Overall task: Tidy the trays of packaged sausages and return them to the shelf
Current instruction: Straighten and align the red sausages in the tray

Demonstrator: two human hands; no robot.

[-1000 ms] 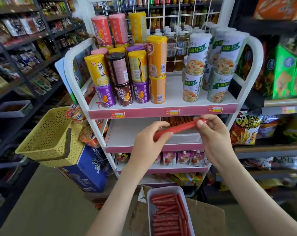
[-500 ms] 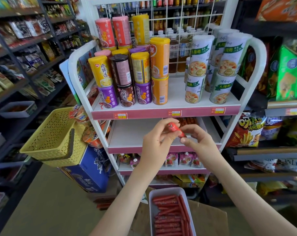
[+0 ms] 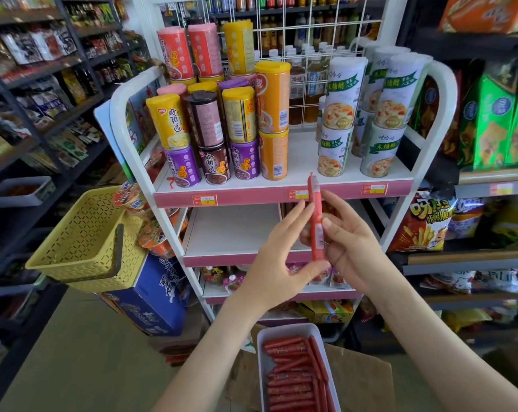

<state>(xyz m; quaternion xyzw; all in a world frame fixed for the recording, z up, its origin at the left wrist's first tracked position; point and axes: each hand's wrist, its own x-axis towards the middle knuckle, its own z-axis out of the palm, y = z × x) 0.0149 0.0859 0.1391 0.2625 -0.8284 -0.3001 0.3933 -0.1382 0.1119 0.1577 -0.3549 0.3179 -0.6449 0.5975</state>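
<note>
Tipped upright since a moment ago, the thin red sausage (image 3: 315,221) in its glossy plastic skin now stands vertical before the white rack's bare middle shelf (image 3: 234,230). Far left is a perforated yellow plastic basket (image 3: 82,242). Next, the left hand (image 3: 277,263) lays straight fingers along the sausage's side, thumb under its lower end. Below, a white rectangular tray (image 3: 259,367) holds rows of similar sticks. Rightmost, the right hand (image 3: 349,248) pinches the sausage between thumb and curled fingers.
</note>
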